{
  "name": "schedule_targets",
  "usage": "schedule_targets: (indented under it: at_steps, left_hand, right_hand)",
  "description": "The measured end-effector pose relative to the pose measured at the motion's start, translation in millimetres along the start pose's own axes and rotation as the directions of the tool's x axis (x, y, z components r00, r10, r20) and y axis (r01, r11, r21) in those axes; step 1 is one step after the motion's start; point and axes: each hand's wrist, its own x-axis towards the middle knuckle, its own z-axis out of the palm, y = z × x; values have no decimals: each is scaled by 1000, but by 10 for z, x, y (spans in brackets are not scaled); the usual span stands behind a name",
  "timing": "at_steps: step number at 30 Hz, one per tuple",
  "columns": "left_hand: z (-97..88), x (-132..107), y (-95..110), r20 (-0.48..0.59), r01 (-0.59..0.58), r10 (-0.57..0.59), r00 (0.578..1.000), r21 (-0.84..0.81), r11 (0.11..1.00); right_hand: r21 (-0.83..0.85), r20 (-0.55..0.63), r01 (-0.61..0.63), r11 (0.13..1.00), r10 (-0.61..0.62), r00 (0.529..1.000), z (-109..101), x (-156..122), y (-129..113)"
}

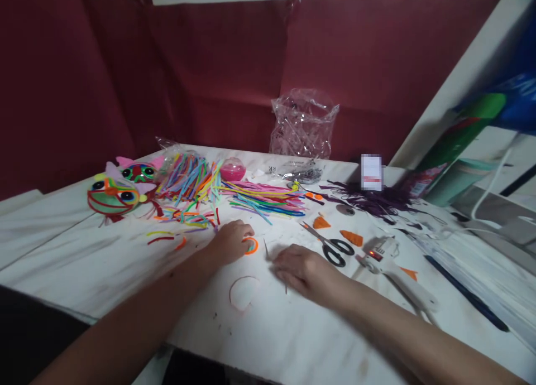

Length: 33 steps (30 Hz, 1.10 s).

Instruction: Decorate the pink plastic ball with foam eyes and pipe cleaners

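Observation:
My left hand is closed, with its fingertips at the left edge of a small round piece with an orange rim. Its centre looks bluish green. To the right, the fingers of my right hand are curled around a thin pointed metal tool, whose tip sticks up towards the orange-rimmed piece. Most of that tool is hidden by the hand. Black-handled scissors lie open just beyond my right hand. A faint reddish circle outline shows on the table below the hands.
Colourful pipe cleaners are spread at the back. Two decorated round faces with big eyes, one in front, stand at left. Orange felt scraps, a white glue gun with a red light, and a dark pen-like stick lie at right.

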Motion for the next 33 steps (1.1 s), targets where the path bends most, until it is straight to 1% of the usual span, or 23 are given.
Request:
schedule_targets:
  at_steps: [2, 4, 6, 7, 8, 9, 10, 11, 12, 13, 14, 16, 17, 20, 22, 23, 24, 26, 28, 29, 30, 31, 33]
  left_hand:
    - [11, 8, 17, -1, -48, 48, 999, -18, 999]
    - [14, 11, 24, 11, -92, 92, 996, -29, 995]
    - [12, 4, 16, 23, -116, 117, 993, -25, 993]
    - [10, -3, 7, 29, -123, 123, 992, -19, 992]
    - [9, -12, -4, 36, -128, 128, 991, -12, 992]
    - [9, -23, -15, 41, -131, 131, 991, -7, 991]
    - [9, -33, -25, 44, -130, 130, 991, -2, 992]
    - [10, -41, -32, 45, -125, 125, 991, 1, 992]
    - [11, -47, -37, 42, -115, 115, 992, 5, 993]
    - [10, -51, -37, 32, -101, 101, 994, 10, 995]
    - [6, -51, -34, 17, -83, 82, 996, 17, 996]
    - [-14, -43, -17, -22, -48, 49, 999, 31, 998]
    - [-32, -37, -6, -42, -35, 37, 998, 35, 999]
    - [-107, -17, 26, -106, -6, 9, 994, 31, 1000]
    - [-164, -8, 36, -160, 18, -15, 987, 22, 1000]
    - [-189, -4, 37, -184, 30, -26, 983, 17, 999]
    - [-208, -1, 35, -200, 38, -34, 979, 13, 999]
    - [-222, 4, 24, -198, 37, -34, 980, 11, 999]
    - [-203, 9, 10, -140, 4, -2, 990, 14, 1000]
    - [-185, 10, 4, -98, -23, 24, 995, 16, 1000]
    - [-165, 10, 0, -53, -51, 52, 997, 19, 999]
    - [-145, 9, -3, -9, -79, 79, 997, 23, 997]
    - [-121, 1, -5, 61, -118, 116, 991, 40, 992]
  right_hand:
    - [50, 15, 107, 993, -107, 994, 101, 93, -77]
    - [34, 62, 197, 980, -199, 978, 223, 179, -164]
    - [11, 58, 192, 981, -192, 980, 336, 232, -220]
    - [37, 27, 134, 990, -135, 990, 376, 243, -224]
    - [94, -11, 33, 995, -32, 999, 400, 243, -212]
    - [173, -27, -98, 980, 104, 994, 404, 234, -184]
    - [240, -12, -246, 939, 256, 967, 391, 217, -146]
    - [263, 14, -390, 883, 400, 916, 360, 196, -101]
    - [230, 33, -505, 832, 512, 858, 318, 173, -56]
    - [159, 34, -581, 798, 584, 811, 268, 149, -14]
    - [75, 16, -619, 782, 620, 784, 215, 127, 19]
    - [-56, -47, -635, 770, 634, 772, 117, 88, 59]
    - [-81, -64, -635, 768, 632, 772, 76, 71, 66]
    - [-72, -69, -642, 763, 638, 767, -7, 22, 60]
    - [-50, -61, -639, 768, 636, 769, -20, -5, 59]
    - [-30, -69, -629, 777, 626, 776, -12, -13, 63]
    - [-3, -93, -603, 798, 600, 794, 7, -13, 71]
    - [43, -163, -468, 883, 468, 868, 68, 15, 93]
    - [22, -197, -265, 964, 264, 944, 138, 83, 108]
    - [-14, -168, -172, 985, 167, 972, 166, 129, 106]
    - [-57, -102, -105, 993, 99, 990, 186, 178, 98]
    - [-95, -22, -75, 993, 74, 997, 196, 227, 83]
    - [-144, 112, -103, 984, 120, 986, 193, 308, 42]
